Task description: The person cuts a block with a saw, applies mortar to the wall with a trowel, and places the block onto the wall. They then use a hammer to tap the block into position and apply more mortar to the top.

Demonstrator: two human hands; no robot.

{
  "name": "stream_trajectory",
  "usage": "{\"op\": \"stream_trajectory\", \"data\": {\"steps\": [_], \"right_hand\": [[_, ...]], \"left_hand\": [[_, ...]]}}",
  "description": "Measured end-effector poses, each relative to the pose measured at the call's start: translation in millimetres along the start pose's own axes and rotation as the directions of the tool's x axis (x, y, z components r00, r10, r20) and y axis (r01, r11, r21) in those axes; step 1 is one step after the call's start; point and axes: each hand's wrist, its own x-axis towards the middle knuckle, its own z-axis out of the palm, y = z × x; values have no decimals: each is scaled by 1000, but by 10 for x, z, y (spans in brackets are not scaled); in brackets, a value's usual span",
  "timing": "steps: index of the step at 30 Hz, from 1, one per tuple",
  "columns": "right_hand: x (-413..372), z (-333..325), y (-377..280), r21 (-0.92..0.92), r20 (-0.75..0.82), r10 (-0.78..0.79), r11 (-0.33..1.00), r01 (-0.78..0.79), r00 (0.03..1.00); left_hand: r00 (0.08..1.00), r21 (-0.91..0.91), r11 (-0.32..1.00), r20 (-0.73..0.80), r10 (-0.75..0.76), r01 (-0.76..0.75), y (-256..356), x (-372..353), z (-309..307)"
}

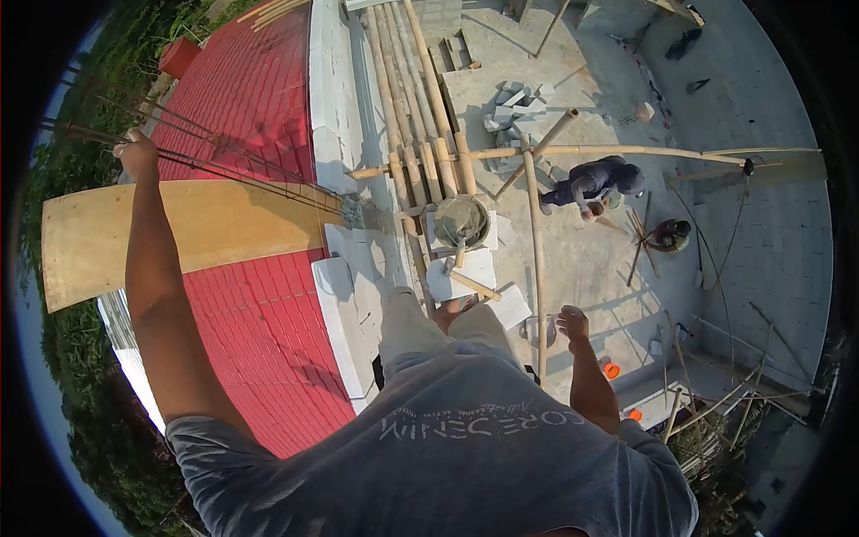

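My left hand is raised at the upper left, its fingers closed around thin steel reinforcing bars. The bars slant down to the top of the block wall. A yellowish board lies under them across the red roof. My right hand hangs at the right over the floor far below, fingers loosely bent and apart, with nothing visible in it. In front of my legs stands a bucket of grey mortar with a tool handle sticking out. Nearby, a wooden handle lies across a white block.
Bamboo poles form a scaffold beside the wall, with an upright pole near my right side. The red tiled roof slopes away at left. Two people work below, near stacked blocks.
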Motion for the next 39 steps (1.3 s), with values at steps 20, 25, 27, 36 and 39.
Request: {"op": "stream_trajectory", "data": {"steps": [20, 25, 27, 36, 39], "right_hand": [[-262, 544, 196, 212, -31, 234, 952, -223, 972], [27, 1039, -515, 267, 0, 198, 945, -191, 980], [246, 1187, -827, 232, 22, 185, 955, -185, 982], [1404, 1671, -2825, -314, 135, -62, 944, 102, 989], [1790, 1983, -3586, -330, 156, -106, 931, 153, 982]], "left_hand": [[999, 28, 1000, -54, -1, 2, 153, -287, -234], [994, 54, 998, -112, 19, -13, 124, -290, -203], [993, 110, 994, -118, -2, 15, 164, -356, -218], [949, -549, 835, -249, -195, 27, 477, -775, -337], [938, -525, 844, -336, -90, -107, 303, -768, -345]]}}
